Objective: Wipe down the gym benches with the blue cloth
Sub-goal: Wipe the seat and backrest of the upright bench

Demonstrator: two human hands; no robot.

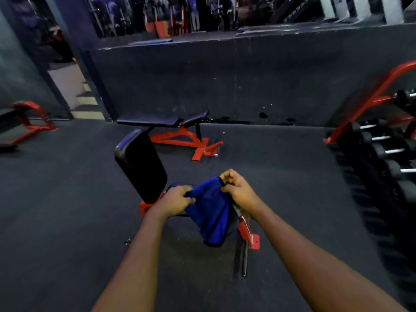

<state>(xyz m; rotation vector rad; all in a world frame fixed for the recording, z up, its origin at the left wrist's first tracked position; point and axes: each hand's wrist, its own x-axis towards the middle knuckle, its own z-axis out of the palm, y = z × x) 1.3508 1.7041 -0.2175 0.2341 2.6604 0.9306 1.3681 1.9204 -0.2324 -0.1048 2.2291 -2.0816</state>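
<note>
Currently holding the blue cloth (210,212) up between 2 hands. Gripping its left edge with the curled left hand (177,199); pinching its top corner with the right hand (236,188), thumb against fingers, a little higher. Hangs bunched below both hands, in front of the near bench (140,165). Just beyond the left hand: that bench's black pad, tilted up on a red frame. Farther past both hands: flat bench (157,121) by the wall. Well right of the right hand: dumbbell rack (382,143)
</note>
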